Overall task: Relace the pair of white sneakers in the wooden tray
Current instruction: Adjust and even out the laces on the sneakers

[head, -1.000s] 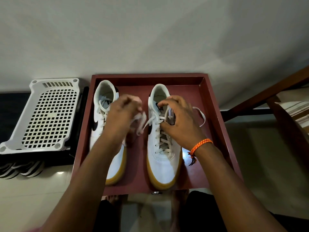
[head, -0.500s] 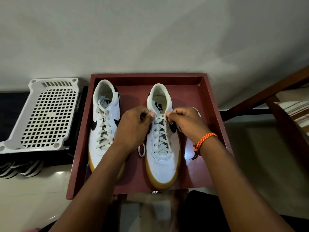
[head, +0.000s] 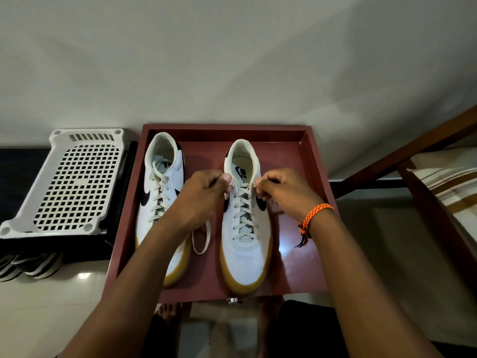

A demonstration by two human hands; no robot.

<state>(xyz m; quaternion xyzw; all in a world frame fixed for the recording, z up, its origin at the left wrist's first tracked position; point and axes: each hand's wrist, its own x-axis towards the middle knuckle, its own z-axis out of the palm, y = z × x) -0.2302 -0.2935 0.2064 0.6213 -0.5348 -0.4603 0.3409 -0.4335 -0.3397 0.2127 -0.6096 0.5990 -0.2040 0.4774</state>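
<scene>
Two sneakers (head: pixel 245 228) side by side in tray (head: pixel 307 161), basket (head: pixel 64 182) left.

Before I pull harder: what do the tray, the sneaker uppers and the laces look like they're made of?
Tray: likely wood with a glossy reddish-brown coat; its floor mirrors a light glare. Right sneaker: smooth matte white upper, leather or synthetic, I cannot tell which, over a tan rubbery-looking sole. Lace: flat off-white woven fabric, by its soft ribbon-like look.
</scene>
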